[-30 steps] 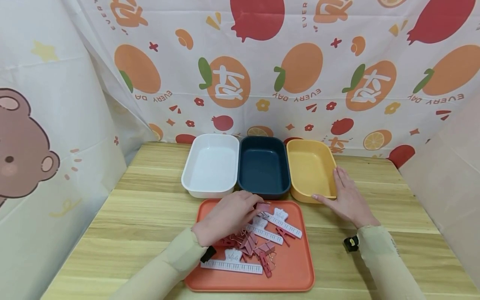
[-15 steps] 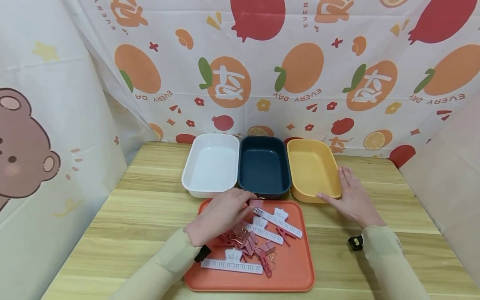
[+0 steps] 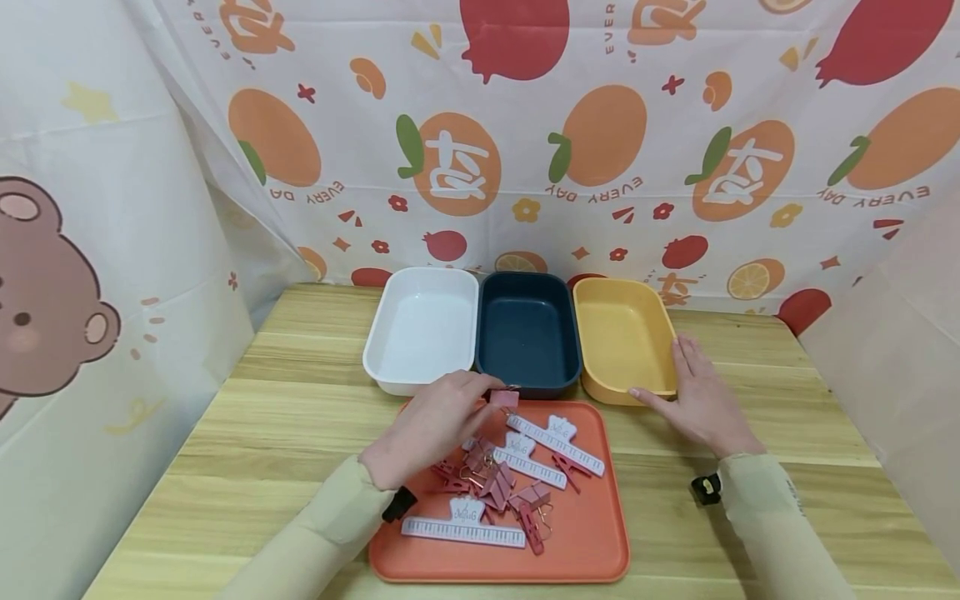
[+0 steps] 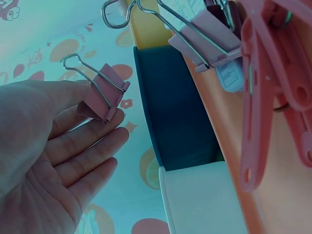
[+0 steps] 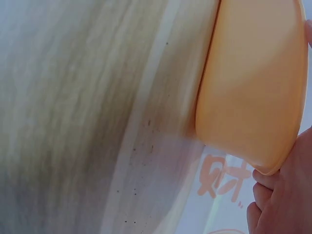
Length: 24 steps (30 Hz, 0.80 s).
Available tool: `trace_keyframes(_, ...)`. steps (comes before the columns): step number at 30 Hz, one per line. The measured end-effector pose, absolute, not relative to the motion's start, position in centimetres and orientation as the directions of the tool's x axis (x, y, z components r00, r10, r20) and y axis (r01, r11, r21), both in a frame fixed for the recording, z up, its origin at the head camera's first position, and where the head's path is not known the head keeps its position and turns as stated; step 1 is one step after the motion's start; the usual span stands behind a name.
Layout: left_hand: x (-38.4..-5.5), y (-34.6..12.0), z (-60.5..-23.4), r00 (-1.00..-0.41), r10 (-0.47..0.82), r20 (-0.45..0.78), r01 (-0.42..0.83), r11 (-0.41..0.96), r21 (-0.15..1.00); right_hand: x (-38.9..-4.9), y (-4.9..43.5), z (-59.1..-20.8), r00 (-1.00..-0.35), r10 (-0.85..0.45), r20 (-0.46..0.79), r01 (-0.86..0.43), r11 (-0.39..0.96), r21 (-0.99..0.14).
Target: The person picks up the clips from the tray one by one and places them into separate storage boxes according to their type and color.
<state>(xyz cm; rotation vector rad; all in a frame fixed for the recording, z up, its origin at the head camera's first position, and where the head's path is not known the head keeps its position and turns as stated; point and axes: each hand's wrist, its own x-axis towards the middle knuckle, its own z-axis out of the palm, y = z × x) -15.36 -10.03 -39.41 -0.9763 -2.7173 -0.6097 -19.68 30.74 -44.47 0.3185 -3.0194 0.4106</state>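
Note:
My left hand (image 3: 442,417) pinches a pink binder clip (image 3: 504,398) near the front wall of the dark blue box (image 3: 528,333), above the back edge of the orange tray (image 3: 585,558). In the left wrist view the binder clip (image 4: 105,92) sits at the thumb and index finger, a wire handle sticking out. At the front right corner of the yellow box (image 3: 622,333) my right hand (image 3: 708,408) holds on, thumb on the front rim and fingers along the right side. The tray bears white ruler clips (image 3: 465,533), pink binder clips (image 3: 498,485) and red clothespins (image 3: 529,527).
A white box (image 3: 423,333) stands left of the dark blue one, the three boxes side by side behind the tray. They stand on a wooden table (image 3: 285,417). Behind it hangs a fruit-print cloth (image 3: 517,142).
My left hand has lifted the pink binder clip off the pile, moving up and to the left. My right hand shifted slightly right, then slightly back, the yellow box's corner moving with it.

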Motion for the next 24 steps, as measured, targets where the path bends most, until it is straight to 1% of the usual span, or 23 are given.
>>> trace_keyframes(9,-15.4,-10.6,-39.1,-0.77,0.531,0.355,0.636,0.687,0.352,-19.8,31.1,-44.5,-0.974,-0.191,0.124,-0.22,0.932,-0.289)
trace_keyframes(17,-15.6,-11.2,-38.8,-0.765,0.505,0.401,0.639,0.676,0.368,-19.9,31.6,-44.4,-0.979,-0.18,0.095,-0.199,0.943,-0.266)
trace_keyframes(24,-15.9,-12.0,-38.2,-0.81,0.424,0.405,0.579,0.689,0.435,-19.9,31.6,-44.4,-0.978,-0.174,0.111,-0.198,0.944,-0.263)
